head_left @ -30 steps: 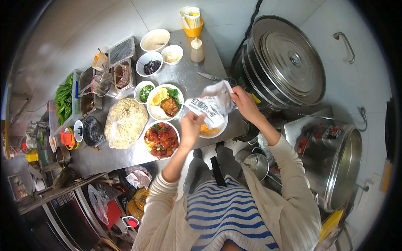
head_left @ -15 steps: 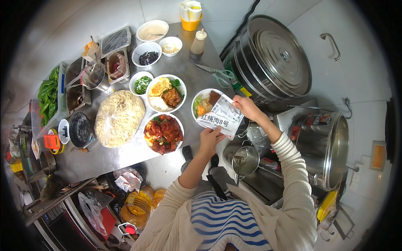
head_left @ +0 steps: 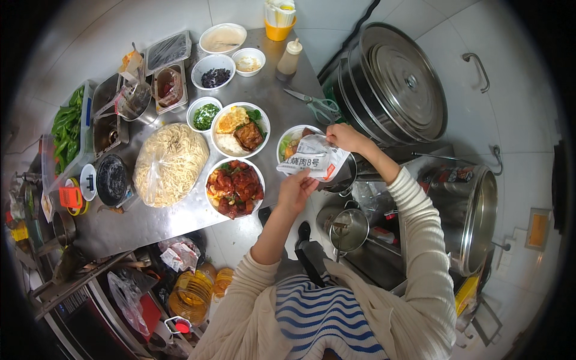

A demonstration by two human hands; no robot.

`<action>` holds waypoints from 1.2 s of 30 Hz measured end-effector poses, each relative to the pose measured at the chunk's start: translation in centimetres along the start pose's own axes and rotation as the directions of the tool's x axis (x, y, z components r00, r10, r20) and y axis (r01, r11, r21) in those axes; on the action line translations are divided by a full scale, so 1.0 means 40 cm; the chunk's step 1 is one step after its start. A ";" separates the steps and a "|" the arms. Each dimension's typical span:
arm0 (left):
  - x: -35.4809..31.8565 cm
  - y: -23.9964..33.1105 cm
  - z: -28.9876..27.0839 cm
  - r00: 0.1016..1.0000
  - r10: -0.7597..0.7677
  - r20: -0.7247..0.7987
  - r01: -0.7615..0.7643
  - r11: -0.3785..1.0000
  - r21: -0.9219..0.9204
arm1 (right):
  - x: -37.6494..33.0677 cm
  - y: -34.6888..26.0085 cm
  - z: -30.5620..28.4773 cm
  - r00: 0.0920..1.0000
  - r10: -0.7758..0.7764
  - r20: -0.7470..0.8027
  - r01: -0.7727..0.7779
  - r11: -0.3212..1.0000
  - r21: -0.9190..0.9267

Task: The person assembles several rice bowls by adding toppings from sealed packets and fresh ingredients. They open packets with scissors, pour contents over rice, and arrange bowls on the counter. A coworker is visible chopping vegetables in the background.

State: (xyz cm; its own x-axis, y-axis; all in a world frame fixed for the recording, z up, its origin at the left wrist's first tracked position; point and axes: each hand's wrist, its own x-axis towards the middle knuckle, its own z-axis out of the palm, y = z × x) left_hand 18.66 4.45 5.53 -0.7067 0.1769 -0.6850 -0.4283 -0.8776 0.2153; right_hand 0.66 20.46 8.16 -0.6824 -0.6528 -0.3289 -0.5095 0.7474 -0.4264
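A white printed food pouch (head_left: 324,157) is held slanting over a white bowl (head_left: 282,141) at the table's right edge. My left hand (head_left: 296,190) pinches the pouch's lower edge. My right hand (head_left: 347,138) grips its upper end, with fingertips bent over the top. Part of the bowl is hidden by the pouch; greens and brown pieces show inside. Whether the pouch is torn cannot be made out. Left of it stand a bowl (head_left: 215,135) with rice, egg, greens and a browned block, and a bowl (head_left: 263,180) heaped with red-sauced chunks (head_left: 234,189).
Green-handled scissors (head_left: 321,108) lie behind the bowl, near a sauce bottle (head_left: 289,60). A bag of noodles (head_left: 171,165), chopped scallions (head_left: 204,116) and metal containers (head_left: 169,87) fill the left. Stacked steamers (head_left: 390,84) and a large pot (head_left: 462,216) stand right.
My right hand has moved a little left and down along the pouch's top, and that end now looks bent and creased. My left hand keeps its pinch. The view has shifted slightly.
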 end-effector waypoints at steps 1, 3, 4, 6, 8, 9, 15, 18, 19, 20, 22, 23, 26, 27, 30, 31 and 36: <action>0.000 0.005 0.001 1.000 0.004 0.008 -0.004 1.000 -0.005 | 0.007 -0.007 -0.008 0.999 0.029 0.027 -0.029 1.000 -0.008; -0.003 0.011 0.002 1.000 0.004 0.001 -0.004 1.000 -0.025 | 0.019 -0.025 -0.024 0.996 0.061 0.068 -0.060 0.998 -0.023; -0.006 0.015 0.002 1.000 0.001 -0.015 -0.002 0.999 -0.039 | 0.025 -0.035 -0.031 0.995 0.064 0.082 -0.061 0.998 -0.030; -0.011 0.023 0.001 1.000 -0.003 -0.031 0.001 0.998 -0.067 | 0.033 -0.052 -0.041 0.993 0.073 0.089 -0.071 0.997 -0.031; -0.015 0.033 -0.005 1.000 -0.002 -0.032 -0.002 0.995 -0.100 | 0.040 -0.061 -0.049 0.994 0.079 0.072 -0.078 0.997 -0.016; -0.014 0.036 -0.008 1.000 -0.012 -0.029 0.009 0.995 -0.098 | 0.043 -0.060 -0.054 0.988 0.101 0.112 -0.099 0.995 -0.030; 0.001 0.023 -0.016 0.995 -0.094 0.032 0.097 0.992 -0.084 | 0.047 -0.021 -0.064 0.960 0.127 0.251 -0.137 0.990 0.022; 0.004 0.003 -0.014 0.994 -0.097 0.044 0.101 0.989 -0.104 | 0.037 -0.002 -0.053 0.949 0.147 0.278 -0.169 0.984 0.057; 0.004 -0.002 -0.013 0.995 -0.091 0.044 0.096 0.989 -0.109 | 0.033 0.002 -0.048 0.949 0.149 0.277 -0.174 0.982 0.067; 0.005 -0.007 -0.012 0.995 -0.086 0.043 0.091 0.989 -0.114 | 0.029 0.006 -0.044 0.946 0.163 0.279 -0.189 0.980 0.069; 0.007 -0.013 -0.012 0.990 -0.132 0.048 0.137 0.983 -0.120 | 0.017 0.014 -0.043 0.946 0.158 0.281 -0.187 0.979 0.079; 0.009 -0.016 -0.013 0.986 -0.161 0.034 0.164 0.978 -0.126 | 0.012 0.016 -0.043 0.944 0.163 0.286 -0.193 0.978 0.077; 0.016 -0.034 -0.011 0.986 -0.162 0.039 0.166 0.978 -0.124 | -0.004 0.018 -0.042 0.933 0.191 0.306 -0.218 0.974 0.057; 0.018 -0.040 -0.012 0.988 -0.150 0.040 0.154 0.982 -0.113 | -0.008 0.016 -0.041 0.930 0.191 0.315 -0.217 0.975 0.046; 0.022 -0.056 -0.011 0.989 -0.140 0.043 0.144 0.984 -0.109 | -0.014 0.004 -0.043 0.930 0.172 0.325 -0.188 0.982 0.019; 0.021 -0.061 -0.009 0.989 -0.145 0.041 0.149 0.982 -0.116 | -0.014 0.000 -0.047 0.934 0.157 0.321 -0.168 0.986 0.007; 0.002 -0.074 0.010 0.989 -0.142 0.029 0.145 0.975 -0.169 | 0.005 -0.022 -0.090 0.923 0.205 0.327 -0.188 0.979 -0.084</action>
State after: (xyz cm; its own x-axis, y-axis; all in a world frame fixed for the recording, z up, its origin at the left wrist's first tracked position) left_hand 19.65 7.22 5.12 -0.6547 0.3130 -0.6880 -0.4254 -0.9050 -0.0070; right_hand -0.93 20.13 11.48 -0.5629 -0.4893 -0.6661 -0.4147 0.8643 -0.2845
